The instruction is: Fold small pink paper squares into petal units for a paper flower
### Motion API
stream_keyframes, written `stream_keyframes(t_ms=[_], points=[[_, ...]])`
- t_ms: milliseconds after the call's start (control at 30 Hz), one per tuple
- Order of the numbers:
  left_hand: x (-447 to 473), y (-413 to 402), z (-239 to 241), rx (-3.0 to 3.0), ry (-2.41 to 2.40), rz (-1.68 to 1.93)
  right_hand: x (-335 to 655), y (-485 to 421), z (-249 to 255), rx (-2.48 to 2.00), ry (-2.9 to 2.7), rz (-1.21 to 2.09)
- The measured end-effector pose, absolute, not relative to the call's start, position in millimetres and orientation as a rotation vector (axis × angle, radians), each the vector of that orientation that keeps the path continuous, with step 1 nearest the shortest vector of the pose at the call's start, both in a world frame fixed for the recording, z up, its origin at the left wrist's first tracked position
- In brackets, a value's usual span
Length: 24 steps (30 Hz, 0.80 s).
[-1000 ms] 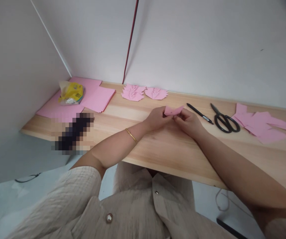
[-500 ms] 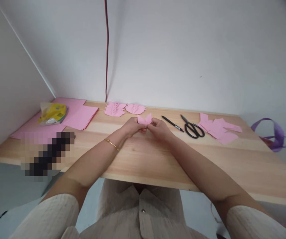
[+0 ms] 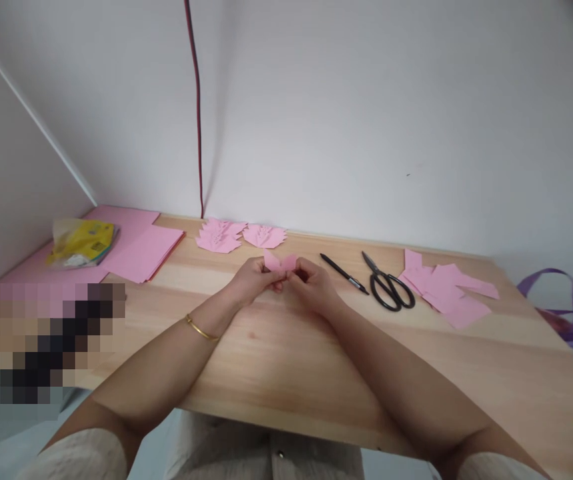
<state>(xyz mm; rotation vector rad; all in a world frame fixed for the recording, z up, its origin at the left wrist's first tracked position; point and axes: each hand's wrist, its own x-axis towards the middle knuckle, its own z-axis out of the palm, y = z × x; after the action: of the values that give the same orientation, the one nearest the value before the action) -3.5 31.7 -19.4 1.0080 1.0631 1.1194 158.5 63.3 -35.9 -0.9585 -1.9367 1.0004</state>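
- While both hands meet above the table [image 3: 266, 380], nearer its far edge than its near one, the step in hand looks to be shaping paper by finger alone.
- Pink sheets [image 3: 149, 248] cover the table's far-left corner, with a yellow packet [image 3: 86, 243] lying on them, well clear of the work.
- Flat cut pink pieces [image 3: 444, 287] overlap one another toward the far-right corner.
- Left hand [image 3: 251, 280] and right hand [image 3: 314, 283] face each other, fingers of both closed in a pinch on one small piece, one hand at each side.
- Black-handled scissors [image 3: 389, 287] lie right of the hands, tips toward the far edge, held by nobody.
- Between them and the right hand rests a black pen-like tool [image 3: 344, 273]; a wide swing rightward could knock it.
- Two jagged pink paper forms [image 3: 219, 235] sit side by side along the far edge, just beyond the hands, so reaching forward calls for care.
- Smallest is the pink folded piece [image 3: 280, 260], two points raised above the fingers; its base is hidden, so its creases are hard to judge. Another crease would call for even, light pressure from both sides.
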Motion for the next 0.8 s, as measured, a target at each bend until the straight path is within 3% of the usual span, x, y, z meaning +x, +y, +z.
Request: stream_keyframes(t_ms=[800], points=[[-4.1,33.4,-21.6,1.060,1.052,1.136,159.6,60.7,-31.5,-0.911,-1.833,1.114]])
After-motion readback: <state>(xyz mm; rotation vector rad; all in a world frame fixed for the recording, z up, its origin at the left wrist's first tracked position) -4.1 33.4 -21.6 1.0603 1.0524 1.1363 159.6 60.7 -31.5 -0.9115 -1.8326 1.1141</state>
